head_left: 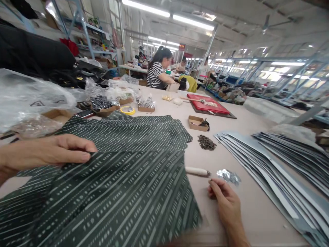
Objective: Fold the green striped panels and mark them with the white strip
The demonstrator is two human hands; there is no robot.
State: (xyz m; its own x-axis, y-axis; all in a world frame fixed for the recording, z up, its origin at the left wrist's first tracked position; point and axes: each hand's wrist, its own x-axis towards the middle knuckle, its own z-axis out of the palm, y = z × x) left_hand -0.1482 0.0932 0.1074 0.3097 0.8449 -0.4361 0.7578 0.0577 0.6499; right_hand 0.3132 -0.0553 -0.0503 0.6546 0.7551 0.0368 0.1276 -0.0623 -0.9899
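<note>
The left hand [43, 154] grips the near edge of a stack of dark green white-striped fabric panels [123, 192], which lies closer to it. Right of the stack, the right hand [226, 202] pinches thumb and forefinger together, holding nothing visible, beside a white-handled tool [196, 171] on the pale surface [257, 216].

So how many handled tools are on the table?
2: a pale-handled awl by the right hand, and a wooden-handled tool on the red pad. More may hide under the plastic.
</note>
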